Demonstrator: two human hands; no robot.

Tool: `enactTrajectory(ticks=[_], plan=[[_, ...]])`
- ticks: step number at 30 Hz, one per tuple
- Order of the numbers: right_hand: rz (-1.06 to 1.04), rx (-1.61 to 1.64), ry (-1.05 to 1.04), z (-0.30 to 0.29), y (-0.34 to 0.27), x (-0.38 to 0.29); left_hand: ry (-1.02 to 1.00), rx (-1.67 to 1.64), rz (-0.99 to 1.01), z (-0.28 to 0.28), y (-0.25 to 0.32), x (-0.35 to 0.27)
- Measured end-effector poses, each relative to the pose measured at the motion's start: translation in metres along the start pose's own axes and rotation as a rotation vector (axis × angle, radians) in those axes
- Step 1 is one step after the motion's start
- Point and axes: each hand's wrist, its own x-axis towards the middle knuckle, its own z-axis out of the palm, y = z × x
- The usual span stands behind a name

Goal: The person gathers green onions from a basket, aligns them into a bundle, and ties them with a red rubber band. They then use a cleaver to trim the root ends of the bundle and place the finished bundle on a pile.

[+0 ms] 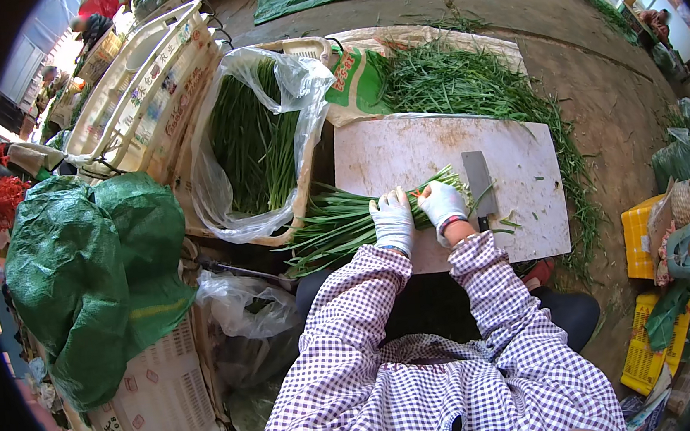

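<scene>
A bundle of long green chives (339, 219) lies across the left part of a pale board (401, 148), its whitish ends pointing right. My left hand (392, 217), in a white glove, presses down on the bundle's stems. Beside it my right hand (442, 206), also gloved, has its fingers on an orange-red tie around the bundle near the pale ends. Just right of the right hand, a cleaver (480, 184) rests on the board, its dark handle towards me. Small green scraps (511, 222) are scattered to its right.
Left of the board stands a crate lined with clear plastic (209, 197), full of chives (254, 143). Loose green trimmings (456, 80) are heaped behind the board. Stacked crates (147, 97) and a green woven sack (77, 285) are at left, yellow crates (649, 336) at right. People are in the background.
</scene>
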Motion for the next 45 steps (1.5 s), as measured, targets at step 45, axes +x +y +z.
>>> enactTrajectory(ticks=[45], plan=[[-0.023,1.113,-0.395,-0.026,0.041,-0.027,-0.108,-0.006,-0.01,-0.002,0.0,0.005]])
